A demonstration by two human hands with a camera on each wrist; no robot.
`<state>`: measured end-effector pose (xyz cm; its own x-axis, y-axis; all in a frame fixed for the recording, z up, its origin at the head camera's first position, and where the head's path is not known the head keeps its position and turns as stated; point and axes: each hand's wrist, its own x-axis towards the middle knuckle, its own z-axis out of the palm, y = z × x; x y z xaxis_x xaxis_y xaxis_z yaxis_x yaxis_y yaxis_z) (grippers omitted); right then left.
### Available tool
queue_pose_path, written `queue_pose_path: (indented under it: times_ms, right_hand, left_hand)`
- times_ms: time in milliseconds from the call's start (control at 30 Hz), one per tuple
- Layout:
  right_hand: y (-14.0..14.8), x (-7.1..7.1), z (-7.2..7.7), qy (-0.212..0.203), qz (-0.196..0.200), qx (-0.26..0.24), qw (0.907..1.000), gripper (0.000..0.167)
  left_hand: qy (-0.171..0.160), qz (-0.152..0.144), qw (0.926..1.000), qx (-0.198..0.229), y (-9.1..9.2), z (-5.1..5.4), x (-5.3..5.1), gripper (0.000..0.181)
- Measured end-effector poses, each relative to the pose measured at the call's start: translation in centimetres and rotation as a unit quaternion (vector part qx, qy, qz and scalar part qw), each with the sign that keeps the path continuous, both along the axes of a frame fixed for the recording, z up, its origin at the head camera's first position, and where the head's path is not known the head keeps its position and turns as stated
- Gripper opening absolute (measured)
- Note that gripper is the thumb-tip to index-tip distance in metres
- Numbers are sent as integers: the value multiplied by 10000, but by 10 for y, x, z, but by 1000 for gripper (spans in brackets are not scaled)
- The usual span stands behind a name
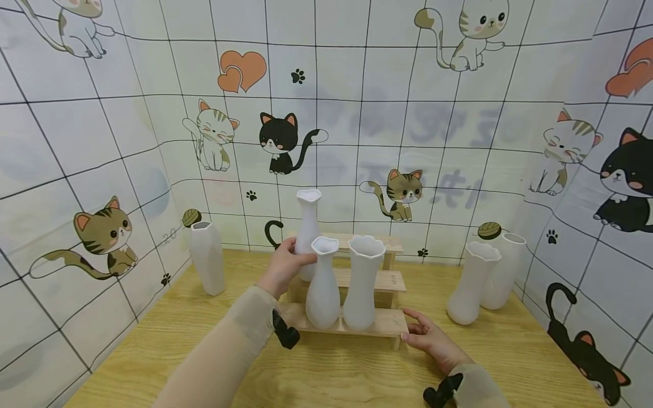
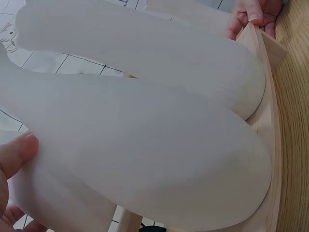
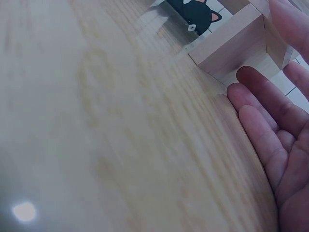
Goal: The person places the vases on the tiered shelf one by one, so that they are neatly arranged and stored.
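My left hand (image 1: 285, 266) grips a slim white vase (image 1: 308, 224) with a flared wavy rim, at the left of a stepped wooden stand (image 1: 390, 281). This vase is upright near the middle step; the front vase partly hides its base, so I cannot tell whether it touches the wood. On the lowest step stand a round-bellied white vase (image 1: 323, 300) and a wider-mouthed white vase (image 1: 362, 283), side by side. At that step's right front corner, my right hand (image 1: 436, 343) pinches the board. In the left wrist view its thumb (image 2: 254, 13) lies over the corner.
An angular white vase (image 1: 208, 258) stands on the wooden table (image 1: 326, 374) at the left. Two more white vases, one wavy-rimmed (image 1: 471, 283) and one plain-rimmed (image 1: 504, 272), stand close together at the right. Cat-printed walls enclose the table's back and sides.
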<state>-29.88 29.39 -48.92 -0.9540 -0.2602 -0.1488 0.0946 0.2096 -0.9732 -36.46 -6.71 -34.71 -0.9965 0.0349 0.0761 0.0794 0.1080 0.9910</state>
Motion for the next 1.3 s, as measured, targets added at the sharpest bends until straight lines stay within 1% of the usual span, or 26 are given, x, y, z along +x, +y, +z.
queue_pose_path:
  times_ms: [367,567,767,900,1100,1300]
  right_hand:
    - [0,0,0,-1,19,-6,10000,78]
    - [0,1,1,11,26,-25,10000,78]
    - [0,0,0,27,49,-48,10000,79]
    - [0,1,1,18,53,-51,10000,79]
    - [0,1,2,28,94,-75,9999,79]
    - [0,1,1,88,154,-110,9998,80]
  left_hand:
    - [119,-75,9999,27,6,-4,-3,59]
    - [102,-96,9999,-17,7,-5,-4,55]
    - [86,-118,9999,-49,9,-5,-5,58]
    - [11,-135,9999,-66,9,-7,-6,59]
    - [46,-110,9999,-87,11,-9,-9,58]
    - [-58,-55,9999,-69,14,-8,-8,60]
